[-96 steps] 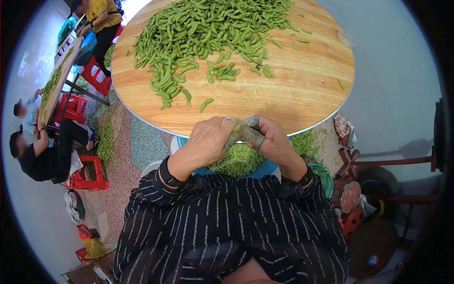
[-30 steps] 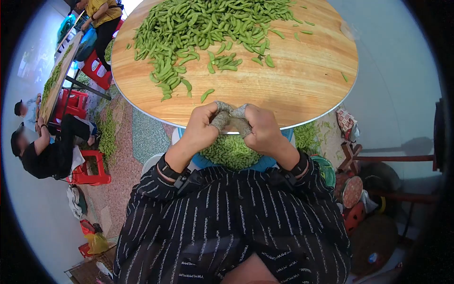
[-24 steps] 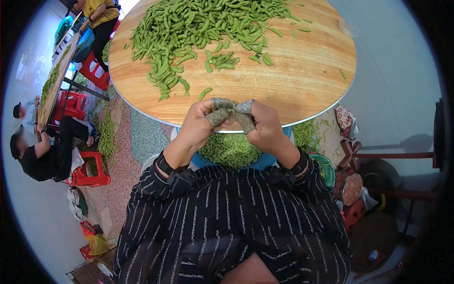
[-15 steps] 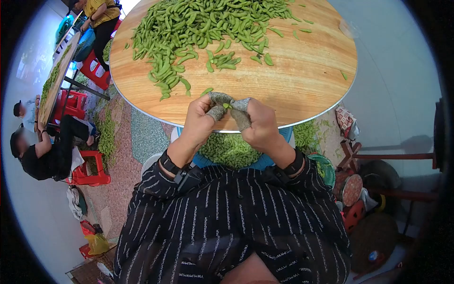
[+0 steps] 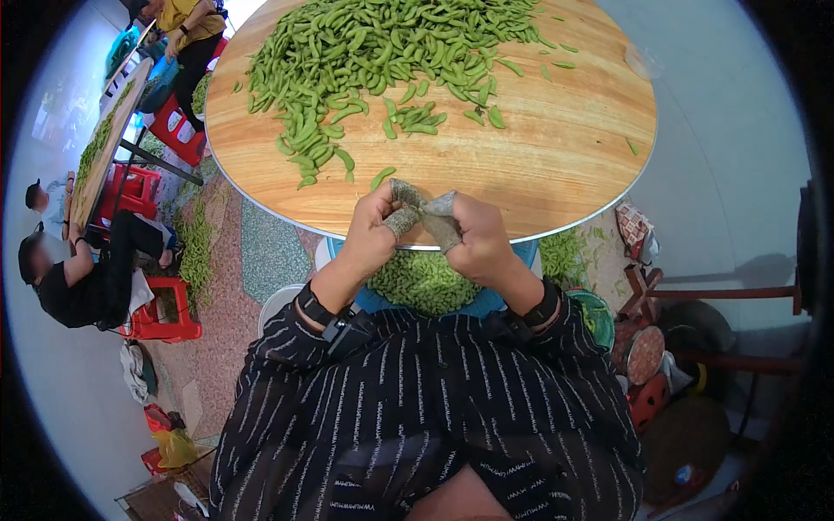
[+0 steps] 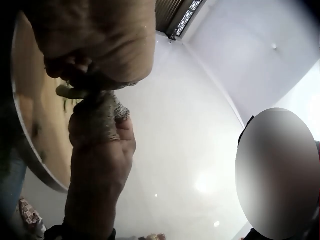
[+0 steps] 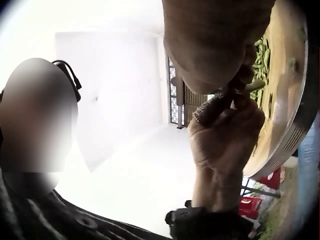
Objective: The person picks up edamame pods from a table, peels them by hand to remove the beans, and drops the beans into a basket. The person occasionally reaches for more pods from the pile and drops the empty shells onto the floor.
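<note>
Both hands meet at the near edge of the round wooden worktop (image 5: 556,165), thumbs and forefingers wrapped in grey fabric finger covers. The left hand (image 5: 375,234) and the right hand (image 5: 476,239) are curled toward each other and pinch a single green pod (image 7: 252,86) between their covered fingertips; in the head view the pod is mostly hidden by the fingers, while both wrist views show a short piece of it sticking out between the two hands. The pod sits just above the worktop's rim, over a blue basin (image 5: 486,304) heaped with shelled beans (image 5: 421,282). One loose pod (image 5: 381,178) lies on the wood just beyond the left hand. Farther back a big pile of pods (image 5: 382,43) covers the far half of the worktop. At the left, other people sit on red stools (image 5: 165,313) at another worktop.
</note>
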Tool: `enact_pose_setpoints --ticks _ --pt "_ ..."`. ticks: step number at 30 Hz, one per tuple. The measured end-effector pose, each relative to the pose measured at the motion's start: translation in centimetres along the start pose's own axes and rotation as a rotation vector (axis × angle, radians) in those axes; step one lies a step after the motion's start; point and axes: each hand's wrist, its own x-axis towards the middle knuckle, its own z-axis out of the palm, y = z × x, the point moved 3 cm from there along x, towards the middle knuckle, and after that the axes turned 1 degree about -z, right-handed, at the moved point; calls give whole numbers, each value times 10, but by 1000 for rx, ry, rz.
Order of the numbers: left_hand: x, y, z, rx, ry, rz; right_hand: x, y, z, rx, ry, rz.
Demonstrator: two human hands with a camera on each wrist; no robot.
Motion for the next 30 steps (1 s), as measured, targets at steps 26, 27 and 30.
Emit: enact_pose_setpoints --ticks 26,27,30 --pt "-5 -11 3 -493 3 -277 -9 -4 2 -124 -6 -60" --pt "-5 -7 5 -497 6 -267 -8 -3 -2 90 5 79" --pt "-6 -1 7 -477 -1 -253 -7 6 -7 384 33 278"
